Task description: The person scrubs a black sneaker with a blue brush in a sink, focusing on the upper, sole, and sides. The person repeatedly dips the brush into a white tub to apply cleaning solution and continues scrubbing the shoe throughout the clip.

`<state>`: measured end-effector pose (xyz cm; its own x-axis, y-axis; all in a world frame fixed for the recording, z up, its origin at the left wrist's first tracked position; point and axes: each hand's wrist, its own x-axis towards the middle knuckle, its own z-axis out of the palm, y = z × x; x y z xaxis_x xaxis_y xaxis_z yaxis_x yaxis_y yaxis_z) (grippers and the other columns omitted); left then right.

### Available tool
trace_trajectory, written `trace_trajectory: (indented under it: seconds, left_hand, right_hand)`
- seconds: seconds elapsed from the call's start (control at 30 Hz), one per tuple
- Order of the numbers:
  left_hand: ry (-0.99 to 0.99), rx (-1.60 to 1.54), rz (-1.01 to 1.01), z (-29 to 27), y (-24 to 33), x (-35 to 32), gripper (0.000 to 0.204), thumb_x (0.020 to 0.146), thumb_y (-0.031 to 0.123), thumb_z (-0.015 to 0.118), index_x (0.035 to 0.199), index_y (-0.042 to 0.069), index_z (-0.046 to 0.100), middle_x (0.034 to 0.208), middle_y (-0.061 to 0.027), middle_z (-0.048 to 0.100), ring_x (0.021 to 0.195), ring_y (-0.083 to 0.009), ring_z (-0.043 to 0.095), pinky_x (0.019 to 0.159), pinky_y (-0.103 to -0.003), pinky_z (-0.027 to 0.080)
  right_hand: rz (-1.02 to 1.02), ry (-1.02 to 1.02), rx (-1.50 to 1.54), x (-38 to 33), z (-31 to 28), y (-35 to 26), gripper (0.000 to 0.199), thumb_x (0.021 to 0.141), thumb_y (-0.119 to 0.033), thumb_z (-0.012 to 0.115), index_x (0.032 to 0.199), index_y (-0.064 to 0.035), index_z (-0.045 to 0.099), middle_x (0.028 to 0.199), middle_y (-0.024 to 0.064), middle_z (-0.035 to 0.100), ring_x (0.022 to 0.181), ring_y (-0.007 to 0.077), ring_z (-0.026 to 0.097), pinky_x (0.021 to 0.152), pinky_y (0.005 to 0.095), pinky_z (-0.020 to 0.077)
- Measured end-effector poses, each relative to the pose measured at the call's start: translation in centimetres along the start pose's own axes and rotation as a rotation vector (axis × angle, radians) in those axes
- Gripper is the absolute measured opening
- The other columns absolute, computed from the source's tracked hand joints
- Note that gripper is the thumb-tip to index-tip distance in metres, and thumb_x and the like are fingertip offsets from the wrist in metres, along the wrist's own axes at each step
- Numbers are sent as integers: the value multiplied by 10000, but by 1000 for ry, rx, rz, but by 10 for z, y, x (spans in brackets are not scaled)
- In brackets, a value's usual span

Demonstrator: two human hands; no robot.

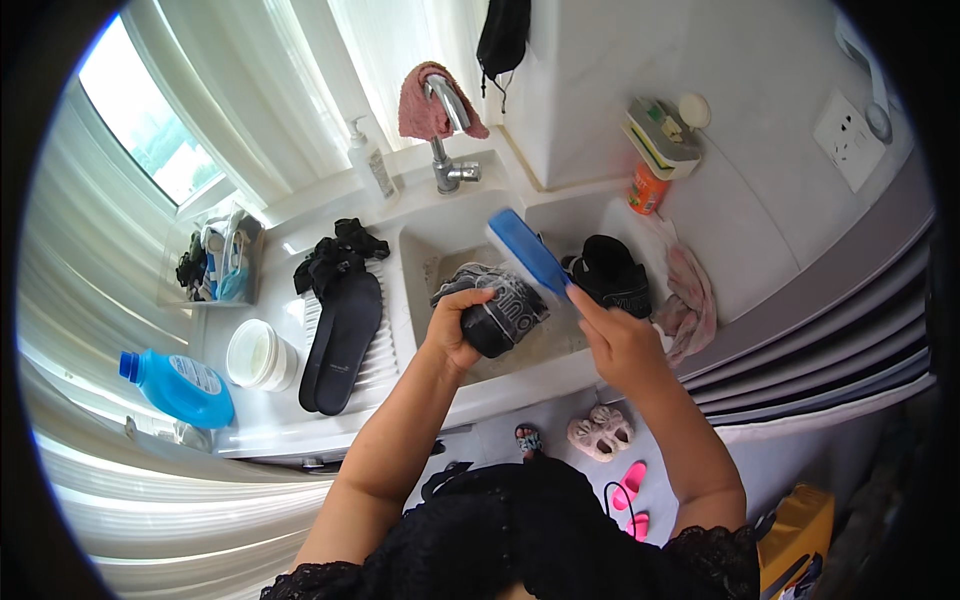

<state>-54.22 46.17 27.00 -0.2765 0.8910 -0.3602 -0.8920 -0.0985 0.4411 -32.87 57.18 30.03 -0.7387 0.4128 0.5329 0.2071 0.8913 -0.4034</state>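
Head view: black-and-grey patterned fabric shoe (pixel 508 322), sudsy, over white rectangular sink (pixel 510 398), left hand (pixel 455 328) clamped round it; blue long-handled plastic brush (pixel 530 250), right hand (pixel 628 348) wrapped round handle; advised: brace shoe firmly, short strokes, thumb clear of bristles

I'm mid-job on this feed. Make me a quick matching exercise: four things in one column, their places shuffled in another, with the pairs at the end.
Things
1. Blue brush
2. Black insoles
3. Dusty-red cloth
4. Black shoe left of the brush

Places
A. Draped over the tap
B. In the left hand
C. On the ribbed surface beside the basin
D. In the right hand

Pairs: 1-D; 2-C; 3-A; 4-B
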Motion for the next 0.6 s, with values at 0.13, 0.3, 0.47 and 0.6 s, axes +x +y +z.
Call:
trace_trajectory:
  seconds: [0.13, 0.3, 0.47, 0.6]
  left_hand:
    - [45, -55, 2, -11, 13, 0, 400, 752, 67, 603, 1128, -45, 525, 1018, -197, 631, 918, -357, 640, 840, -493, 535]
    - [60, 32, -7, -7, 5, 1, 360, 747, 58, 609, 1086, -45, 547, 989, -187, 640, 872, -340, 653, 816, -467, 546]
    - [35, 56, 35, 5, -7, 2, 278, 747, 42, 613, 1007, -52, 583, 940, -178, 655, 849, -319, 661, 815, -445, 550]
    - [19, -28, 49, 1, 13, 1, 282, 743, 38, 607, 1008, -51, 579, 950, -180, 654, 858, -322, 660, 810, -443, 553]
  right_hand:
    - [108, -162, -54, -64, -17, 5, 464, 843, -71, 599, 1296, -155, 546, 605, 118, 514, 530, 295, 537, 506, 386, 436]
    - [121, -101, -29, -45, -15, 1, 459, 854, -107, 593, 1306, -171, 538, 609, 119, 528, 532, 308, 549, 505, 405, 443]
    - [155, -185, -212, 3, -23, -27, 454, 877, -179, 581, 1324, -214, 509, 645, 133, 560, 566, 327, 577, 532, 432, 465]
    - [183, -227, -190, -45, -31, -13, 454, 875, -183, 585, 1322, -214, 511, 643, 124, 559, 565, 316, 583, 523, 422, 464]
